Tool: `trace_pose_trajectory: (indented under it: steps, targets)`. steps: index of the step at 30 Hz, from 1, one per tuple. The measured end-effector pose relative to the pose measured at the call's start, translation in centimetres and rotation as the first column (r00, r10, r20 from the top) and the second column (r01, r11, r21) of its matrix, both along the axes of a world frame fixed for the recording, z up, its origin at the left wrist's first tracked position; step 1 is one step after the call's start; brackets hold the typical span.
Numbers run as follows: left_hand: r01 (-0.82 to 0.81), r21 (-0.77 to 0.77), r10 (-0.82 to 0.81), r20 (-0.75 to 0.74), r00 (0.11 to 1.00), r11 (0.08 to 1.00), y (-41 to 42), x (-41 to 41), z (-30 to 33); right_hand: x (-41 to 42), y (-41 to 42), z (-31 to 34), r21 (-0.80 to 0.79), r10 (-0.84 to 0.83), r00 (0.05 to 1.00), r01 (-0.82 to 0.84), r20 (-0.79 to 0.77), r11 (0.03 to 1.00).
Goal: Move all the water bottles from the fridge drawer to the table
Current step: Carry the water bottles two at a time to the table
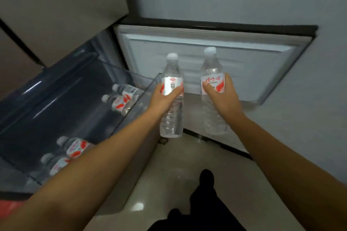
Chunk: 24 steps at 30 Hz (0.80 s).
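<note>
Hands [165, 97] [221, 95] around 2 red-labelled bottles [171, 97]

Four bottles [120, 102] lying in drawer [56, 88] at left; open door [206, 58] ahead (two held bottles [171, 99] before it).

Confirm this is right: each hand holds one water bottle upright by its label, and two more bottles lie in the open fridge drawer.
Not quite. The head view shows four bottles lying in the fridge drawer, not two: a far pair and a near pair. The rest stands: the left hand grips one water bottle by its label, the right hand grips another, both upright.
</note>
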<state>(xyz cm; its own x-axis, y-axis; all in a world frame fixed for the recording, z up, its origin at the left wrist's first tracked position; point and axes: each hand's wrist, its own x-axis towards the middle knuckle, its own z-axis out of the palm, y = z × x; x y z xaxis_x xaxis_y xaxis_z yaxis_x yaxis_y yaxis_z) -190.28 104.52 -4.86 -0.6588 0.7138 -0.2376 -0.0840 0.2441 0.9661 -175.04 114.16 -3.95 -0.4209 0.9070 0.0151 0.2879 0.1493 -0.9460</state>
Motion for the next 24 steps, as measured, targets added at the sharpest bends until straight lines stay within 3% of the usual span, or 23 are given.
trace_pose_trajectory:
  steps: [8, 13, 24]
  targets:
    - [0.358, 0.018, -0.354, -0.114, 0.928, 0.933, 6.4, 13.1, -2.1, 16.3, 0.4, -2.1, 0.122, -0.396, 0.903, 0.38, 0.167, 0.917]
    - [0.529, 0.037, -0.517, -0.168, 0.84, 0.848, 10.7, 22.4, -2.4, 26.0, 0.9, -2.8, 0.155, -0.576, 0.801, 0.555, 0.165, 0.817]
    - [0.849, 0.029, -0.795, -0.336, 0.505, 0.527, 17.9, 47.7, -1.9, 49.9, 1.5, -2.5, 0.149, -0.842, 0.528, 0.829, 0.108, 0.539]
